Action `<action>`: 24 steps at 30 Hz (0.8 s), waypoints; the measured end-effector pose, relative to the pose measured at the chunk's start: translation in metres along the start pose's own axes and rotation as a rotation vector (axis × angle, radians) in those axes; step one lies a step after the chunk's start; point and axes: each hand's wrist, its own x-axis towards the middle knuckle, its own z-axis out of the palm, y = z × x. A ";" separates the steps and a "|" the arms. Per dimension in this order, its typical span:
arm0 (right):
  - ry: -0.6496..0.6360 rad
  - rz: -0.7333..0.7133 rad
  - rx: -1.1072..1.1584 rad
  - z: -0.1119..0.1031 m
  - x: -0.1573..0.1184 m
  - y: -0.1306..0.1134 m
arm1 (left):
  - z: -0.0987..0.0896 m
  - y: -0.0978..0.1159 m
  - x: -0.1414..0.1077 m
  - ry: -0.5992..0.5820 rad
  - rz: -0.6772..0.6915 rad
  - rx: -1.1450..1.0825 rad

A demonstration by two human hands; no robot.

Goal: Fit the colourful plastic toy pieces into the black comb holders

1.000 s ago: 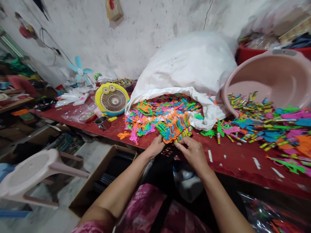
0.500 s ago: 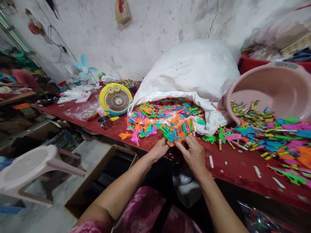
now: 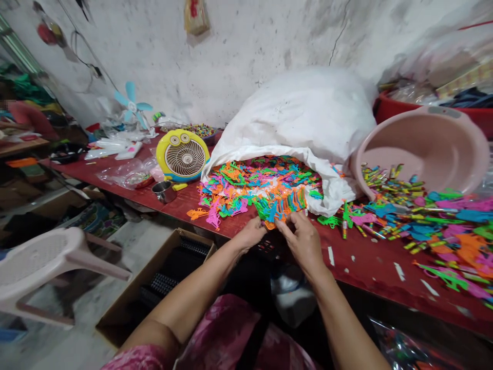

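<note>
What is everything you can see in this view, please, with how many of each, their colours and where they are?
white sack: one, white, on the table against the wall
plastic shapes: many, multicoloured, spilling from the sack
table: one, red, under these things
basin: one, pale pink, tilted, right of the sack
tub: one, red, behind the basin
small tubes: many, mostly yellow and green, beside the basin
desk fan: one, yellow, left of the sack
steel cup: one, silver, before the desk fan
cardboard box: one, brown, on the floor
stool: one, off-white, on the floor at left
left hand: at the shapes' near edge
right hand: fingers on the shapes
</note>
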 end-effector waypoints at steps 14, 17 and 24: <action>0.312 0.219 -0.013 -0.006 -0.022 0.050 | -0.031 -0.006 0.001 -0.119 -0.352 -0.239; 0.273 0.132 -0.080 -0.001 -0.019 0.051 | -0.036 -0.009 0.007 -0.138 -0.228 -0.121; 0.222 0.097 -0.130 0.018 -0.018 0.045 | -0.045 -0.002 0.027 -0.240 0.077 0.228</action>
